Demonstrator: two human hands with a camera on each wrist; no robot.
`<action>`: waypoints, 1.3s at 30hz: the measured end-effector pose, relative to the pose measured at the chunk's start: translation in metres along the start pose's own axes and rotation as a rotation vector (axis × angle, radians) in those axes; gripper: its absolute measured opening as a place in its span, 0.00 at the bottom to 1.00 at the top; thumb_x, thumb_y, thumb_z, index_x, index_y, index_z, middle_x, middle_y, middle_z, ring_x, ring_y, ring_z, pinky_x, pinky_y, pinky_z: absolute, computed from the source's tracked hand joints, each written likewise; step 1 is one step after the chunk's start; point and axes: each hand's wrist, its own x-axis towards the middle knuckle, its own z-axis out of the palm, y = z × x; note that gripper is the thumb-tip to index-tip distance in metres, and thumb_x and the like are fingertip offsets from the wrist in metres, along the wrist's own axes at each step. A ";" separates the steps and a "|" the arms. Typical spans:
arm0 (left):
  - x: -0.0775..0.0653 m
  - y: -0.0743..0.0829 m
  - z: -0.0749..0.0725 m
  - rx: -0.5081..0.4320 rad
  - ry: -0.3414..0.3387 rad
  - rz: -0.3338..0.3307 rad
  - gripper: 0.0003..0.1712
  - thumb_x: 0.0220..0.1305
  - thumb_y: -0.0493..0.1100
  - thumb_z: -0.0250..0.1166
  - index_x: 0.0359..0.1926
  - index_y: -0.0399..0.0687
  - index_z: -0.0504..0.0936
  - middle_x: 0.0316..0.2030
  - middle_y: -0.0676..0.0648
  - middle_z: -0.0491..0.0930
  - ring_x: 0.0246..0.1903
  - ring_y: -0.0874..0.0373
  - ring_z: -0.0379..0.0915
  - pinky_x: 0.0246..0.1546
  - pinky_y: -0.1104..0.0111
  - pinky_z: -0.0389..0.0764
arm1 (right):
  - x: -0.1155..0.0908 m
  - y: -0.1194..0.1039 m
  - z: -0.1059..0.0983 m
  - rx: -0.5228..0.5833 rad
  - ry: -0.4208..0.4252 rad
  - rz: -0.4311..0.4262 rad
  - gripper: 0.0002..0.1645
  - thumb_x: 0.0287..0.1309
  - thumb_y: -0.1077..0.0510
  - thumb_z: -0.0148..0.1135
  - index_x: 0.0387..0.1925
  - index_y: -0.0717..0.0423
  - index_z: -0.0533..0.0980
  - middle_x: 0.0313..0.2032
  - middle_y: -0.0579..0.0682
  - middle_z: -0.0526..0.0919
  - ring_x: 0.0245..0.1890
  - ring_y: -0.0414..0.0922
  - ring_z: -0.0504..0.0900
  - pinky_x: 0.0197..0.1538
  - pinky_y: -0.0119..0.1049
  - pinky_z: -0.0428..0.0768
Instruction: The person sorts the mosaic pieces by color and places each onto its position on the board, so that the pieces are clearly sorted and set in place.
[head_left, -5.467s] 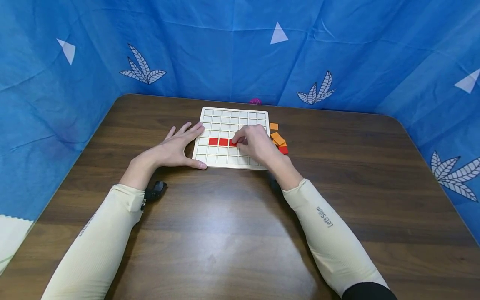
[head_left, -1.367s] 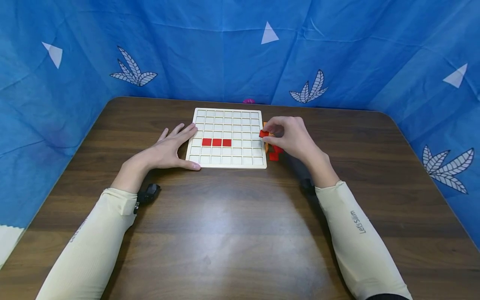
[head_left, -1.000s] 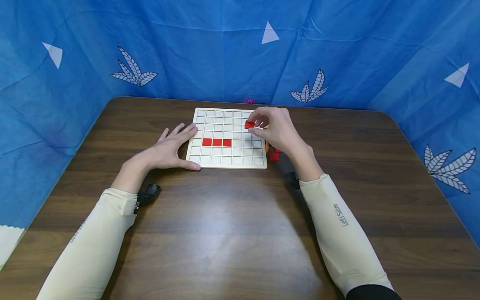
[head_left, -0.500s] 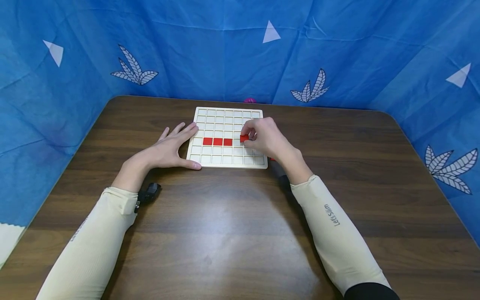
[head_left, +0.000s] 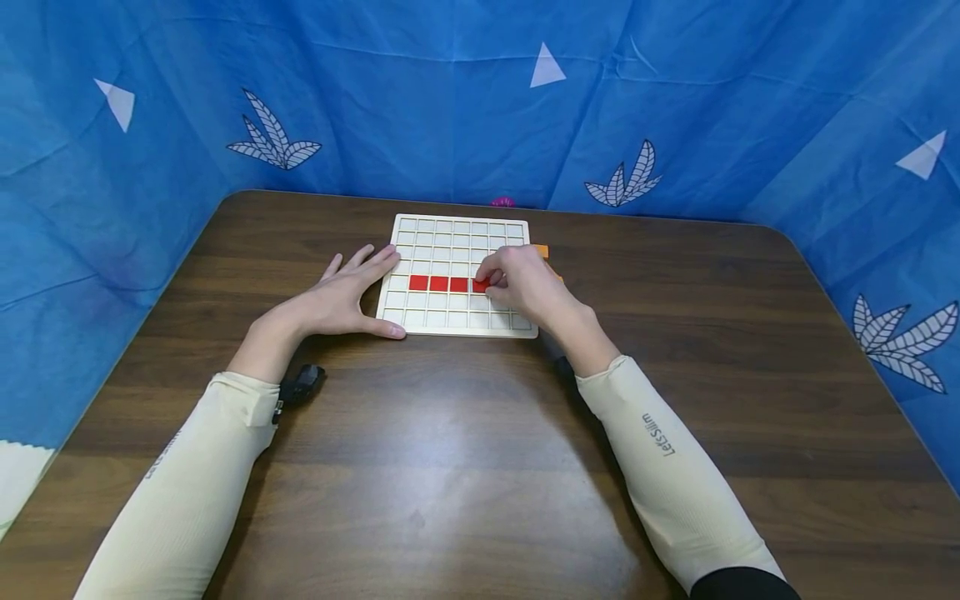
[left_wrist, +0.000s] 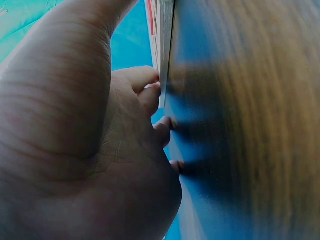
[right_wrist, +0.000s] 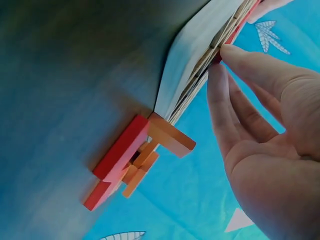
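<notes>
A pale grid board (head_left: 457, 321) lies near the table's far edge, with three red square tiles (head_left: 438, 284) side by side in one row. My right hand (head_left: 525, 283) pinches a further red tile (head_left: 480, 286) between thumb and fingertips, at the cell right of that row. In the right wrist view this red tile (right_wrist: 217, 57) shows only as a sliver between the fingertips. My left hand (head_left: 330, 300) is spread along the board's left side, thumb at the near left corner and fingertips on the left rim. In the left wrist view those fingers (left_wrist: 142, 77) reach the board's edge (left_wrist: 166, 45).
Beside the board's right edge, loose orange tiles (right_wrist: 172, 135) and red tiles (right_wrist: 120, 147) lie in a small pile, partly hidden by my right hand in the head view. Brown wooden table (head_left: 420, 467) extends toward me. A blue curtain (head_left: 420, 108) hangs behind the table.
My right hand picked up a red tile by the board's right side, carried it left over the board and lowered it to the row. My left hand stays at the board's left edge.
</notes>
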 end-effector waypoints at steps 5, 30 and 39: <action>0.000 -0.001 0.000 0.001 0.003 0.005 0.72 0.54 0.71 0.77 0.86 0.49 0.46 0.86 0.48 0.39 0.85 0.40 0.26 0.79 0.35 0.28 | -0.001 -0.004 0.002 -0.038 -0.010 -0.016 0.13 0.62 0.66 0.73 0.48 0.56 0.90 0.44 0.52 0.90 0.42 0.46 0.84 0.51 0.38 0.85; -0.001 -0.001 0.001 -0.002 -0.005 -0.003 0.72 0.54 0.71 0.77 0.86 0.49 0.46 0.86 0.47 0.38 0.84 0.40 0.26 0.79 0.35 0.27 | -0.023 0.004 -0.009 0.068 0.110 -0.113 0.12 0.67 0.63 0.68 0.51 0.56 0.88 0.47 0.52 0.90 0.46 0.49 0.85 0.55 0.44 0.85; 0.000 0.000 0.000 -0.004 -0.007 0.003 0.71 0.55 0.70 0.77 0.86 0.49 0.46 0.86 0.47 0.38 0.84 0.40 0.26 0.79 0.35 0.27 | -0.042 0.022 -0.021 0.120 0.243 -0.046 0.14 0.67 0.64 0.68 0.53 0.56 0.87 0.49 0.54 0.89 0.48 0.51 0.85 0.55 0.49 0.85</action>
